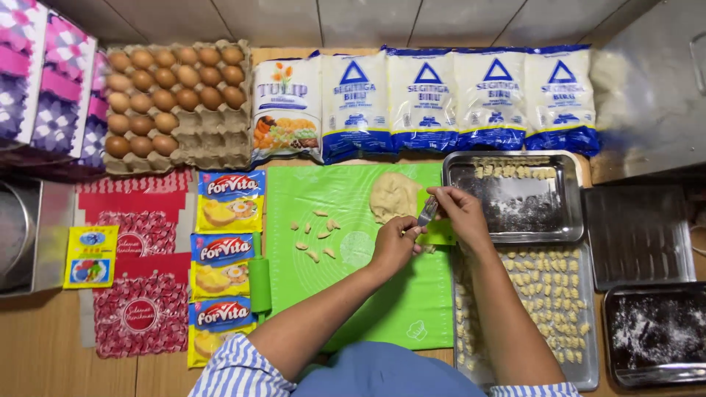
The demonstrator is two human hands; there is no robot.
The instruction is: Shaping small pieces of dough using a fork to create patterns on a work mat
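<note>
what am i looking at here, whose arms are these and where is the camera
This is one picture from a camera worn on a person's head, looking straight down, so the two arms coming from the bottom edge are that person's own. No machine is involved.

The right hand holds a fork; the left hand pinches something small beside it, too small to tell. Both work over a green mat that carries a lump of dough and small cut dough pieces.

To the right, a metal tray holds many shaped pieces. At the back lie an egg carton and bags of flour.
</note>
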